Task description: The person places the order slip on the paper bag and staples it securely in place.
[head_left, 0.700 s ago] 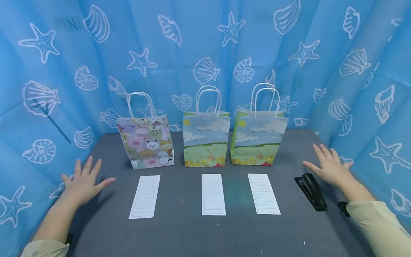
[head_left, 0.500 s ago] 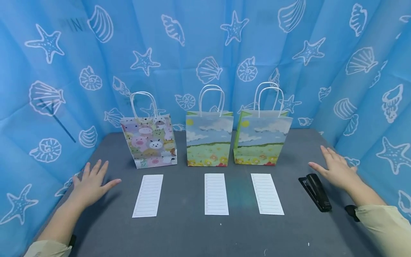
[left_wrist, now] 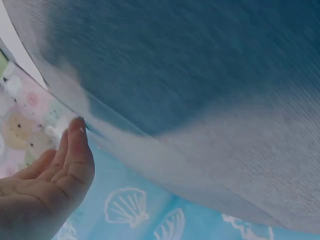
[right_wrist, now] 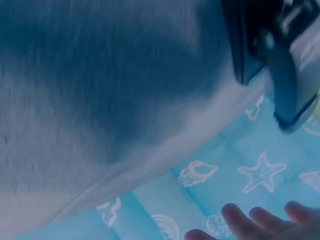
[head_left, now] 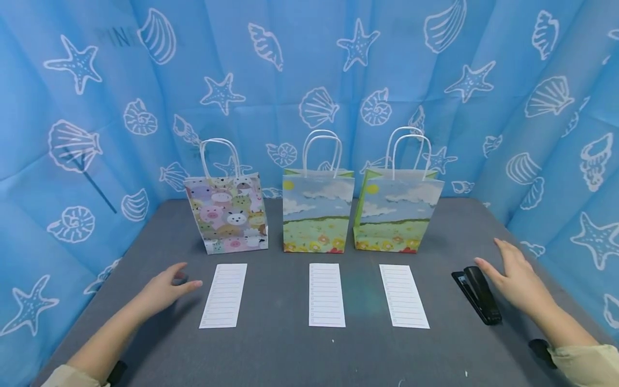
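Observation:
My left hand [head_left: 162, 291] hovers over the left part of the table, its fingers loosely bent and holding nothing. Just right of its fingertips lies a white lined paper strip [head_left: 223, 295]. In the left wrist view the fingers [left_wrist: 75, 155] overlap the animal-print paper bag [left_wrist: 30, 120]. On the far right, my right hand [head_left: 522, 282] is beside a black stapler [head_left: 479, 294], thumb toward it and nothing in its grasp. The right wrist view shows the stapler [right_wrist: 282, 75] at the top right, with fingertips [right_wrist: 237, 217] at the bottom edge.
At the back stand the animal-print bag [head_left: 227, 215] and two meadow-print paper bags, one in the middle [head_left: 316, 215] and one to its right [head_left: 398, 215]. Two more lined strips lie in front, a middle one [head_left: 326, 295] and a right one [head_left: 404, 296]. A blue shell-print curtain [head_left: 271, 70] surrounds the grey table [head_left: 271, 355].
My left hand has moved right toward the left strip, its spread fingers now bent. The right hand has lowered a little toward the stapler and its fingers have come together.

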### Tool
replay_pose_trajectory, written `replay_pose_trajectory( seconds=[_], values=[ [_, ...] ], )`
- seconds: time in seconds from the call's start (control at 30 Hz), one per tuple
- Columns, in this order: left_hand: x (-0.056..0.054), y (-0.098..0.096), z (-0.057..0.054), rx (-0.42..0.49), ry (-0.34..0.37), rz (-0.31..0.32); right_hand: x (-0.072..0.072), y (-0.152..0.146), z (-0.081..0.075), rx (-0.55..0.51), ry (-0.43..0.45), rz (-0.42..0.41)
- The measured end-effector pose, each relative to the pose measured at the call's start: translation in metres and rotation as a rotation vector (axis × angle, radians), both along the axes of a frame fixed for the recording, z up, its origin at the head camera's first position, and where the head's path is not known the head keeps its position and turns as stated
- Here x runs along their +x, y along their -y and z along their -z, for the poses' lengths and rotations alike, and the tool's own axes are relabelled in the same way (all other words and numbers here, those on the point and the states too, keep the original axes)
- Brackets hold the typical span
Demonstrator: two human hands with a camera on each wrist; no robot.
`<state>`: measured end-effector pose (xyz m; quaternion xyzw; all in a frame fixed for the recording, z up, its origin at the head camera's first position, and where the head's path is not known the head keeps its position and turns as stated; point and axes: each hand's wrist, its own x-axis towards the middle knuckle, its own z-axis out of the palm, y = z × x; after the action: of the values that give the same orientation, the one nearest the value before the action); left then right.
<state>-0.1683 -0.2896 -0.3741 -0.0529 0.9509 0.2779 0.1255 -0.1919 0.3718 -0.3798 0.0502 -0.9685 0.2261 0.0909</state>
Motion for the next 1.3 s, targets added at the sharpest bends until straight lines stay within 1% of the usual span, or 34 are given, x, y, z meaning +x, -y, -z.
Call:
replay_pose_trajectory(
  seconds=[0.1, 0.23, 0.37, 0.5, 0.6, 0.7, 0.77, 0.83, 0.97, 1.17, 1.23, 1.3],
  values=[
    [0.001, -0.009, 0.001, 0.022, 0.021, -0.029, 0.006, 0.008, -0.001, -0.032, -0.014, 0.023],
    [0.002, -0.016, 0.005, 0.028, 0.033, -0.028, 0.013, 0.023, -0.003, -0.08, -0.054, 0.033],
    [0.003, -0.019, 0.007, 0.038, 0.042, -0.021, 0.018, 0.044, -0.004, -0.127, -0.094, 0.013],
    [0.004, -0.023, 0.01, 0.053, 0.037, -0.018, 0.019, 0.066, -0.006, -0.192, -0.101, 0.005],
    [0.002, -0.026, 0.011, 0.055, 0.044, -0.019, 0.019, 0.084, -0.008, -0.257, -0.098, -0.02],
    [-0.003, -0.03, 0.013, 0.041, 0.074, 0.001, 0.018, 0.099, -0.009, -0.314, -0.066, -0.065],
    [-0.007, -0.031, 0.014, 0.031, 0.094, 0.017, 0.017, 0.109, -0.008, -0.329, -0.038, -0.091],
    [-0.01, -0.033, 0.016, 0.027, 0.11, 0.019, 0.016, 0.118, -0.008, -0.337, -0.009, -0.109],
    [-0.014, -0.036, 0.02, -0.006, 0.105, -0.006, 0.011, 0.133, -0.011, -0.357, 0.019, -0.151],
    [-0.013, -0.039, 0.02, -0.099, 0.078, -0.006, 0.001, 0.158, -0.016, -0.479, 0.043, -0.223],
    [-0.012, -0.039, 0.02, -0.117, 0.078, -0.007, 0.0, 0.168, -0.016, -0.526, 0.095, -0.224],
    [-0.012, -0.039, 0.02, -0.139, 0.085, -0.007, -0.001, 0.178, -0.015, -0.591, 0.173, -0.215]
  ],
)
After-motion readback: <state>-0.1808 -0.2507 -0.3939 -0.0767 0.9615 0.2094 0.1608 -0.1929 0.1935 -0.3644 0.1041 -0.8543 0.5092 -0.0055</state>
